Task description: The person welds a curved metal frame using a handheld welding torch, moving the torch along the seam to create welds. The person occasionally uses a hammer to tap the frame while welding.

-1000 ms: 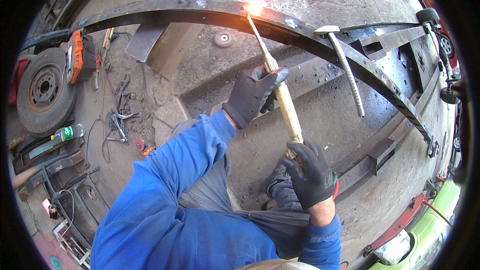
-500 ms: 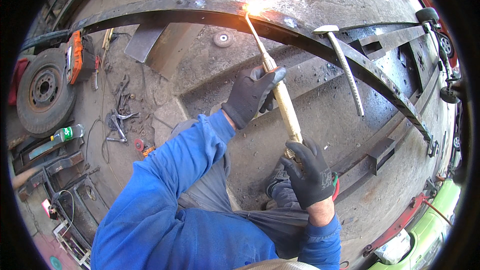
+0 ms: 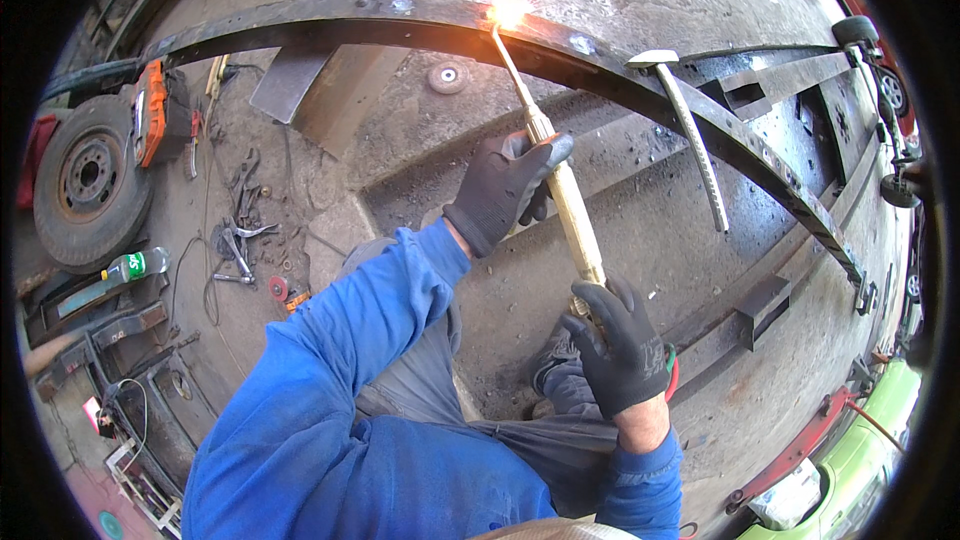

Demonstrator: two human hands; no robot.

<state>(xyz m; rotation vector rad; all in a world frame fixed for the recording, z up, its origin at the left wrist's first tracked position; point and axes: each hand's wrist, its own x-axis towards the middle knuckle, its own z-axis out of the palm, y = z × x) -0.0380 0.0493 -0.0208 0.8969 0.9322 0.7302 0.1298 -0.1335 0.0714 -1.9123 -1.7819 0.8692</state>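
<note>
1. Right hand, black-gloved, nearest the body: closing around the torch's rear end.
2. Left hand, same glove, ahead and left of the right: curling its fingers round the torch's front grip, thumb lying over it.
3. Torch, brass-coloured: running through both hands, slanting forward-left.
4. Small round wheel: lying on the floor, ahead-left of the left hand.
5. Bright glow: burning at the torch tip, straight ahead of the left hand, hiding the exact contact.
6. Long metal beam: stretching across ahead of both hands.
7. Hammer: resting across the beam, ahead-right of both hands.
8. Tyre: lying far left of both hands.
</note>
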